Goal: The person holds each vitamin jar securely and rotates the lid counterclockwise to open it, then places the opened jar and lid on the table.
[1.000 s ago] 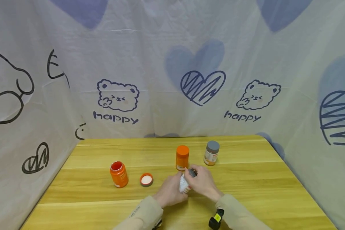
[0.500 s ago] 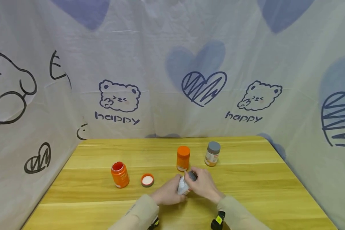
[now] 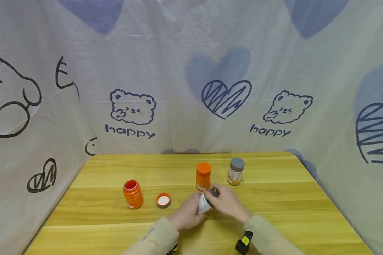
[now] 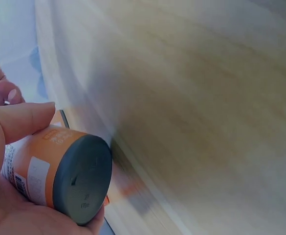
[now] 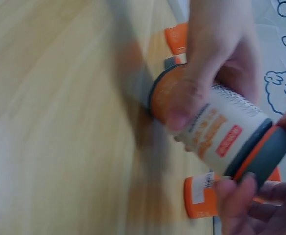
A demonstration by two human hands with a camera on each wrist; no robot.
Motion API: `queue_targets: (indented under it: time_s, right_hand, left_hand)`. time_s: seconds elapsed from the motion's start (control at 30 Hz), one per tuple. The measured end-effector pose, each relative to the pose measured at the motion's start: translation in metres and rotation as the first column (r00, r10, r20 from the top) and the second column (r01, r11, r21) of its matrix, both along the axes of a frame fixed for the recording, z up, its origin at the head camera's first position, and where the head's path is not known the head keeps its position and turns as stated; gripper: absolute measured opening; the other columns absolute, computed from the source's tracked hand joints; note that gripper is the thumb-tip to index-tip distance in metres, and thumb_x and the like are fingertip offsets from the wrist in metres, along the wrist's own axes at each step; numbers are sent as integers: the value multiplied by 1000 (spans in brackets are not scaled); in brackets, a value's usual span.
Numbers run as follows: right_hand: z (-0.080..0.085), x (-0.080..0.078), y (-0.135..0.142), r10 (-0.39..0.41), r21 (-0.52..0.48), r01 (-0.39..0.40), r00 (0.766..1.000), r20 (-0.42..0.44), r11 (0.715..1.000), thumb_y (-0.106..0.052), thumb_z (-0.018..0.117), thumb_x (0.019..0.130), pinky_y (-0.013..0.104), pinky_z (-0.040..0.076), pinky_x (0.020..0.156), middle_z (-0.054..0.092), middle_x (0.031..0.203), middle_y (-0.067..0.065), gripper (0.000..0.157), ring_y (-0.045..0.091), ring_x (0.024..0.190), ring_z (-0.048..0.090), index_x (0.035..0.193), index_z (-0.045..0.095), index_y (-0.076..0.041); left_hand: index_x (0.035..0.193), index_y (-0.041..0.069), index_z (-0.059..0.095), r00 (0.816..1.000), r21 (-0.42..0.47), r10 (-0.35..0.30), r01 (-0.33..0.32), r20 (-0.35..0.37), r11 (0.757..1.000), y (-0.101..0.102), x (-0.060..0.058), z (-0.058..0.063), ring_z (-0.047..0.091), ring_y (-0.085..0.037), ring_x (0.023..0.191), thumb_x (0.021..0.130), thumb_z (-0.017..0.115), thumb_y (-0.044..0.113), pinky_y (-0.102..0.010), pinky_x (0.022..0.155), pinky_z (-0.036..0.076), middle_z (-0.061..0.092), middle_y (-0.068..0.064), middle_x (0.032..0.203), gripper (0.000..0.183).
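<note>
Head view: wooden counter (image 3: 284, 212), near edge cut off. Left hand (image 3: 186, 213) wrapped round a tilted white-and-orange jar (image 5: 226, 139) over the counter, contents hidden; right hand (image 3: 228, 203), cropped in right wrist view, pinches its grey lid (image 5: 269, 157). Open orange jar (image 3: 133, 196): red inside, contents unclear. Lidded orange jar (image 3: 203, 177), grey-capped jar (image 3: 235, 174): contents hidden. Smallest: upturned loose cap (image 3: 163, 200), white liner showing.

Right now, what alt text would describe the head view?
The left hand grips a tilted white cylindrical jar while the right hand holds its round grey lid over a yellow wooden table. At left are an open orange jar and an upturned orange-rimmed lid; beyond stand an orange-lidded orange jar and a grey-lidded white-and-orange jar.
</note>
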State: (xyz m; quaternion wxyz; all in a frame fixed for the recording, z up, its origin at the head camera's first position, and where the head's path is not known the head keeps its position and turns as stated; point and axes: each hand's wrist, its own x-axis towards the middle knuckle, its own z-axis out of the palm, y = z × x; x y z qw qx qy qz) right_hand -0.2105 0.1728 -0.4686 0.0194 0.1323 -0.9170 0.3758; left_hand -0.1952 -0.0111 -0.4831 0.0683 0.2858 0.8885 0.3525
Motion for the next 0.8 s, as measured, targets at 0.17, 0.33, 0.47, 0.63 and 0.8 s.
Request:
queue_targets:
  time_s: [0.17,0.33,0.47,0.63,0.8]
  right_hand:
    - [9,-1,1,26,-51,-19,988,150,999,-41,60,97,25,45,52,65,77,2,32,11,59,55,95,66,-10]
    - [14,-3,-1,40,-82,-19,966,256,996,-45,59,98,27,47,52,65,79,4,38,12,58,56,94,64,-8]
    - [15,-4,-1,47,-92,-22,959,280,996,-44,59,99,28,49,54,65,81,6,38,13,60,58,95,63,-7]
    - [16,-6,-1,43,-106,-10,948,316,994,-43,59,99,33,54,56,65,83,7,37,14,59,59,96,62,-6]
    - [17,-7,-1,44,-95,-14,944,326,995,-44,59,99,36,55,58,66,82,7,38,14,59,60,96,62,-6]
  left_hand:
    - [137,-1,43,998,-42,33,-35,-58,998,2,1,-1,56,-24,103,85,78,9,-41,90,47,58,-10,116,63]
    - [140,-1,40,997,-54,53,-56,-57,997,4,1,-5,56,-25,106,87,76,10,-46,93,47,58,-12,119,65]
    - [141,-1,39,995,-57,68,-72,-78,996,5,1,-8,57,-26,107,87,75,9,-48,95,47,58,-13,119,65]
    - [139,-1,40,991,-54,87,-93,-105,994,7,-1,-12,57,-27,107,87,75,9,-48,94,48,57,-13,122,64]
    - [137,0,40,988,-63,94,-102,-123,993,7,-2,-13,58,-28,107,86,76,10,-48,94,48,57,-14,123,63]
